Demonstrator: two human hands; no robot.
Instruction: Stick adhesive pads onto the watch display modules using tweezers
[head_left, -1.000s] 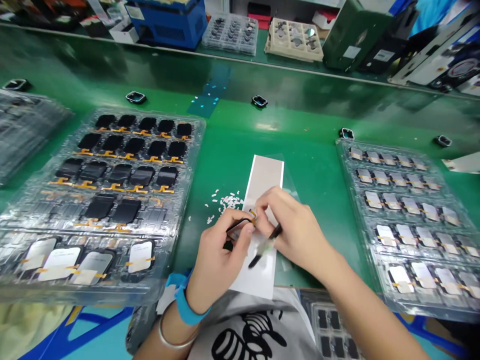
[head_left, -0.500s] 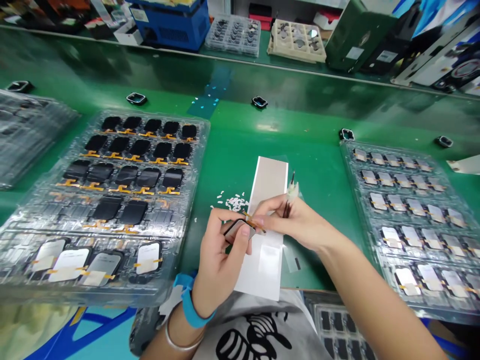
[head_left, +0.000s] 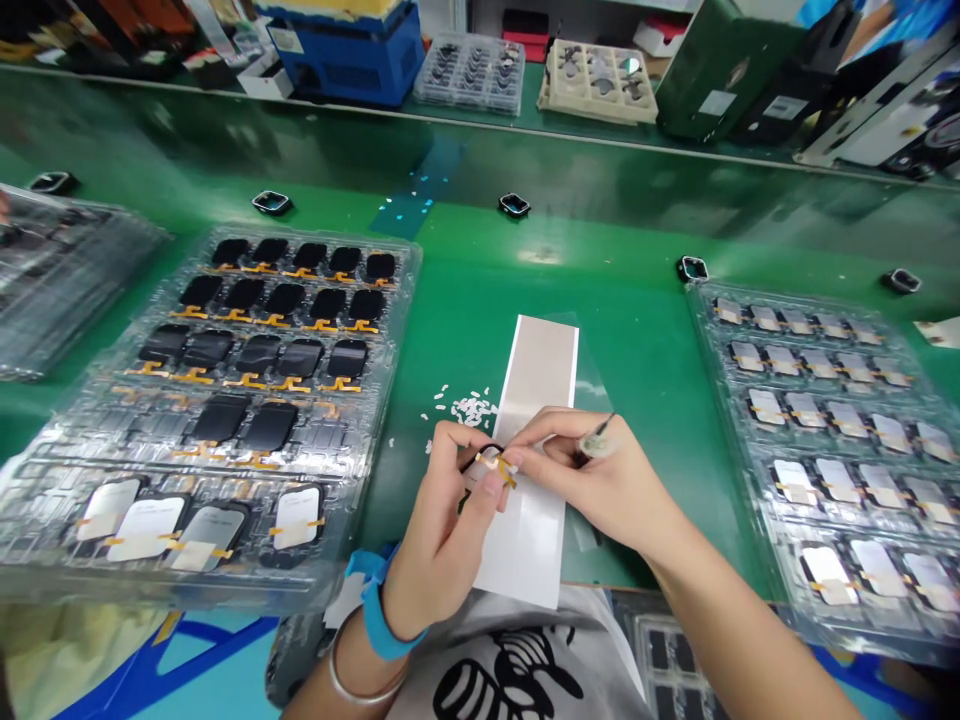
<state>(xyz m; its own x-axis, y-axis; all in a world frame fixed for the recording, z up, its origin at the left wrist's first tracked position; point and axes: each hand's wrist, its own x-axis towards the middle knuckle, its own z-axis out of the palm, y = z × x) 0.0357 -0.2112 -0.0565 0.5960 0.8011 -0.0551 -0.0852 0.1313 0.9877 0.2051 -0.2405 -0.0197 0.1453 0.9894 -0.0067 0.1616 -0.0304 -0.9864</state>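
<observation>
My left hand point(head_left: 439, 545) grips a small watch display point(head_left: 472, 462) by its edges, thumb on the near side. An orange flex cable point(head_left: 508, 475) sticks out from the display. The thumb and forefinger of my right hand point(head_left: 604, 470) are pinched on that cable at the display's right edge. Thin dark tweezers point(head_left: 598, 440) are tucked in the same hand, their pointed end sticking up and right. Beneath both hands lies a long beige-and-white sheet point(head_left: 544, 365). Small white pieces point(head_left: 472, 408) are scattered beside it. My fingers hide part of the display.
On the left, a clear tray point(head_left: 401, 300) carries rows of black displays. Another tray point(head_left: 720, 385) with silver-backed displays stands on the right. Stacked clear trays point(head_left: 82, 270) lie far left. Several watch frames point(head_left: 514, 205) line the back, below a shelf point(head_left: 480, 118) with boxes.
My right hand has turned, tipping the tweezers from upright towards the right. The display is tilted differently, and its orange cable now faces up more between my fingers.
</observation>
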